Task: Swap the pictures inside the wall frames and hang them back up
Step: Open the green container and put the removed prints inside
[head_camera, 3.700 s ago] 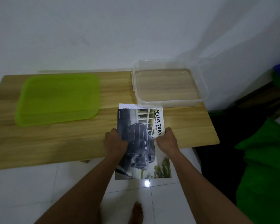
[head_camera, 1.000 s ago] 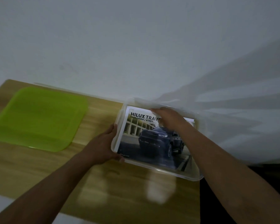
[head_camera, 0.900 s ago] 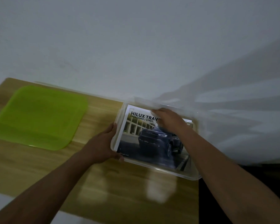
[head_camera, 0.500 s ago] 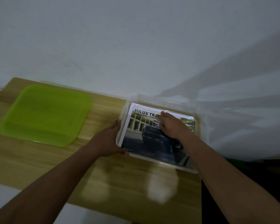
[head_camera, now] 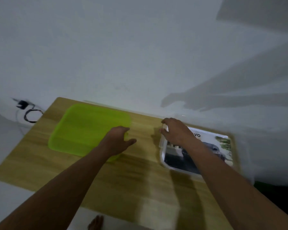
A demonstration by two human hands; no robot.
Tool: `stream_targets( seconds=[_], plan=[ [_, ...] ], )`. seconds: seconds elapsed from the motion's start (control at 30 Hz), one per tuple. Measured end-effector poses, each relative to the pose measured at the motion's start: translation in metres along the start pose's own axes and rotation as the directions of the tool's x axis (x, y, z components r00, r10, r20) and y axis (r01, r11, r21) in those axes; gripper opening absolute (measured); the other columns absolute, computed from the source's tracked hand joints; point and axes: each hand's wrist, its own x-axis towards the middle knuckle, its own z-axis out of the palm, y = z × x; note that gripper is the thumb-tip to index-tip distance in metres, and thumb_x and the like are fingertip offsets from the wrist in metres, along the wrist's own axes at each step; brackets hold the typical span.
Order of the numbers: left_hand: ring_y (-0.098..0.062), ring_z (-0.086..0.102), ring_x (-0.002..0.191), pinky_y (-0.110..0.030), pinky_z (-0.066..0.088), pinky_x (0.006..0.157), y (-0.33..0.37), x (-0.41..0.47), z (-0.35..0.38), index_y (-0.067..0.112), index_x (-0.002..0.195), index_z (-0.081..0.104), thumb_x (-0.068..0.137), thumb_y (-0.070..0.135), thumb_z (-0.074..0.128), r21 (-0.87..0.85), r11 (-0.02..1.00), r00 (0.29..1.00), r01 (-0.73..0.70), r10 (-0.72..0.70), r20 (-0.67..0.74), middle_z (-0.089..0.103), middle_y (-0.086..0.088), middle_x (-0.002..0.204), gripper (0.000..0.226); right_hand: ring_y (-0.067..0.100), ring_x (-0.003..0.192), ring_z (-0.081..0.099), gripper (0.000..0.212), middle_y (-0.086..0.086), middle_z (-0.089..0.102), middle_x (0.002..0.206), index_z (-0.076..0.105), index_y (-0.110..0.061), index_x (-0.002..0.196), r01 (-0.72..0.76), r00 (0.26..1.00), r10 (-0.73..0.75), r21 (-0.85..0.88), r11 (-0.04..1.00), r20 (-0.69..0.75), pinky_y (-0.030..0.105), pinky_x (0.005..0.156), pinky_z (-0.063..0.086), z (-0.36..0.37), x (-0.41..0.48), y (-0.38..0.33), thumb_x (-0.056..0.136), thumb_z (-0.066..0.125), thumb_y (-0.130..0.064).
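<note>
The right forearm [head_camera: 211,165] hides the middle of the motion-blurred car picture [head_camera: 223,146].

On the wooden surface [head_camera: 40,156], the left hand [head_camera: 118,140] overlaps the translucent green plastic lid's [head_camera: 83,128] right edge, while the right hand [head_camera: 176,131] hovers open-fingered above the clear plastic tray [head_camera: 162,155] containing a printed car picture [head_camera: 223,146].

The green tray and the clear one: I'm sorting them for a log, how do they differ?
The green tray is opaque lime and shows nothing inside; the clear tray is see-through and holds a car picture. Green sits left, clear right. Both lie flat on the wooden table.
</note>
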Motion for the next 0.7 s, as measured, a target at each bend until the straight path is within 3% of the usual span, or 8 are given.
stream_targets(
  seconds=[0.1, 0.27, 0.43, 0.57, 0.7],
  plan=[
    [-0.027, 0.050, 0.126, -0.036, 0.039, 0.104, -0.064, -0.001, -0.024, 0.008, 0.134, 0.054, 0.085, 0.051, 0.066, -0.023, 1.000, 1.000, 0.014, -0.014, -0.021, 0.056, -0.012, 0.135, 0.066, 0.028, 0.129, 0.050, 0.048, 0.011, 0.051, 0.143, 0.047, -0.011, 0.142, -0.056, 0.998, 0.056, 0.039, 0.998, -0.002, 0.038, 0.104, 0.043, 0.032, 0.015, -0.055, 0.099, 0.052, -0.033],
    [-0.030, 0.055, 0.119, -0.037, 0.042, 0.099, -0.173, 0.006, -0.062, 0.003, 0.128, 0.058, 0.084, 0.041, 0.071, -0.052, 0.997, 0.997, 0.062, -0.064, -0.034, 0.060, -0.016, 0.129, 0.060, 0.030, 0.125, 0.053, 0.052, 0.014, 0.055, 0.138, 0.044, -0.006, 0.143, -0.272, 0.962, 0.265, 0.169, 0.947, 0.064, 0.033, 0.095, 0.045, 0.092, 0.042, -0.127, 0.098, 0.055, -0.030],
    [-0.030, 0.051, 0.125, -0.038, 0.040, 0.102, -0.260, 0.014, -0.083, 0.006, 0.133, 0.055, 0.077, 0.034, 0.078, -0.092, 0.971, 0.975, 0.221, -0.223, -0.016, 0.056, -0.014, 0.135, 0.067, 0.029, 0.120, 0.056, 0.057, 0.013, 0.058, 0.129, 0.046, -0.006, 0.133, -0.454, 0.891, 0.430, 0.293, 0.841, 0.146, 0.034, 0.092, 0.048, 0.152, 0.059, -0.156, 0.089, 0.066, -0.036],
    [-0.034, 0.044, 0.128, -0.042, 0.039, 0.103, -0.308, 0.016, -0.084, 0.008, 0.138, 0.048, 0.072, 0.033, 0.082, -0.036, 0.949, 0.949, 0.312, -0.311, 0.044, 0.049, -0.016, 0.139, 0.078, 0.030, 0.112, 0.060, 0.052, 0.010, 0.061, 0.124, 0.052, -0.011, 0.130, -0.528, 0.841, 0.526, 0.405, 0.746, 0.127, 0.029, 0.077, 0.045, 0.175, 0.070, -0.172, 0.086, 0.070, -0.032],
    [-0.037, 0.048, 0.118, -0.043, 0.045, 0.092, -0.333, 0.019, -0.077, 0.008, 0.127, 0.054, 0.067, 0.037, 0.084, -0.039, 0.939, 0.937, 0.342, -0.337, 0.092, 0.057, -0.017, 0.124, 0.073, 0.033, 0.109, 0.060, 0.054, 0.017, 0.058, 0.125, 0.052, -0.012, 0.130, -0.542, 0.815, 0.574, 0.452, 0.708, 0.078, 0.031, 0.077, 0.047, 0.189, 0.079, -0.176, 0.082, 0.073, -0.028]
  ],
)
